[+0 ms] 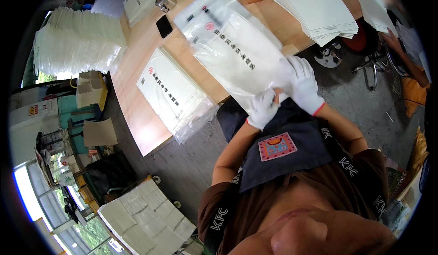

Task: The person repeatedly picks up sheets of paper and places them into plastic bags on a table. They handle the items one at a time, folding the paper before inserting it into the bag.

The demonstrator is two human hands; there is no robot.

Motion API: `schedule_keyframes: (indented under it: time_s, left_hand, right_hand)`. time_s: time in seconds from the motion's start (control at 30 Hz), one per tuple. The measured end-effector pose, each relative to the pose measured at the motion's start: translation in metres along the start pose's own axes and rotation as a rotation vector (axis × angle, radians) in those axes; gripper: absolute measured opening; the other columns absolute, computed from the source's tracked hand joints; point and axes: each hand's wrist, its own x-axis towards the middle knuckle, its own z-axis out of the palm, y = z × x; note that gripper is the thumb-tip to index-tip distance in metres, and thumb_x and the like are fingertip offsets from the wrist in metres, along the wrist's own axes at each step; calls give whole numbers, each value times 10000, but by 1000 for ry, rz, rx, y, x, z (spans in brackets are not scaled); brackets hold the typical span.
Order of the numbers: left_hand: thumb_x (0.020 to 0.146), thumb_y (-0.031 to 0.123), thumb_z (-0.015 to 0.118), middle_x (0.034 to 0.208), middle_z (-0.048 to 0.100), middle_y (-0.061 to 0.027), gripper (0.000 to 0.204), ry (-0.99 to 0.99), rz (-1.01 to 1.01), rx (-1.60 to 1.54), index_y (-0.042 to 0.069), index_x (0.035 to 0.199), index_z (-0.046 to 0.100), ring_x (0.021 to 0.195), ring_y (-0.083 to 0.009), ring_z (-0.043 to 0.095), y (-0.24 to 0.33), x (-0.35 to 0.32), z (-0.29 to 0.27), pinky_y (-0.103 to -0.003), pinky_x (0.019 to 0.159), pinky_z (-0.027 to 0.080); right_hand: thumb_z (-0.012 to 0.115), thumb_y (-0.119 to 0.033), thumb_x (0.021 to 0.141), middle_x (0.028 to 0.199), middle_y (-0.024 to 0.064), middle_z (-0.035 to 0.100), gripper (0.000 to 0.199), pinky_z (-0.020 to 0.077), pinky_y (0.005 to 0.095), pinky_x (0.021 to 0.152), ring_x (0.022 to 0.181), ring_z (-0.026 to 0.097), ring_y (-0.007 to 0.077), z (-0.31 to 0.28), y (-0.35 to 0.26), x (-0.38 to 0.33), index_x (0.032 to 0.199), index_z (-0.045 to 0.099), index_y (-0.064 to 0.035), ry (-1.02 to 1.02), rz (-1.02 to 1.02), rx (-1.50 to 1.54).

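Note:
A clear plastic bag with white printed sheets [232,50] in it lies slantwise on the table, its near end reaching over the table's edge toward me. My left hand [263,109], in a white glove with a bare fingertip showing, is closed at that near end, pinching the bag's edge. My right hand [303,86], gloved in white with a red cuff, has its fingers stretched out along the near right corner of the bag. Left of it lies a stack of bagged printed sheets [171,93], its loose plastic ends hanging over the table edge.
On the wooden table [132,113] are a phone [164,26], a metal cup [165,2] and fanned white sheets [315,9]. A tall pile of plastic-wrapped packs [77,41] stands at the far left. A loaded cart [146,214] is behind me; another person's hand [392,41] shows at right.

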Motion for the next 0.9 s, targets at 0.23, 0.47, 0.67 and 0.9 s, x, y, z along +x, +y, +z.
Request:
schedule_keyframes:
  time_s: [0.23,0.47,0.67,0.9]
  left_hand:
    - [713,70,689,752,553,-61,150,150,-373,553,89,816,582,724,-212,545,-58,-96,-43,-342,647,436]
    - [821,20,642,718,533,-1,102,293,-684,-549,67,794,555,603,-97,479,26,-170,-53,-243,568,404]
    - [701,-7,686,674,502,-51,187,279,-481,-96,66,754,523,570,-149,493,1,-115,-53,-273,533,404]
    - [714,-15,650,786,512,-78,238,-7,-549,-30,46,907,524,698,-187,564,-37,-169,-64,-326,614,470]
  right_hand:
    - [527,-259,850,684,105,642,290,493,440,560,614,639,281,19,38,-32,1061,522,-61,-518,-1,-202]
    - [488,-269,824,573,98,611,210,484,392,464,492,618,262,-32,31,-100,782,591,-91,-767,-136,-150]
    - [507,-233,807,524,112,577,270,399,428,366,429,568,305,-24,22,-50,608,609,-80,-696,-374,-194]
    - [451,-290,831,747,178,640,278,490,456,624,673,626,349,-16,56,-69,803,648,-95,-1106,58,44]
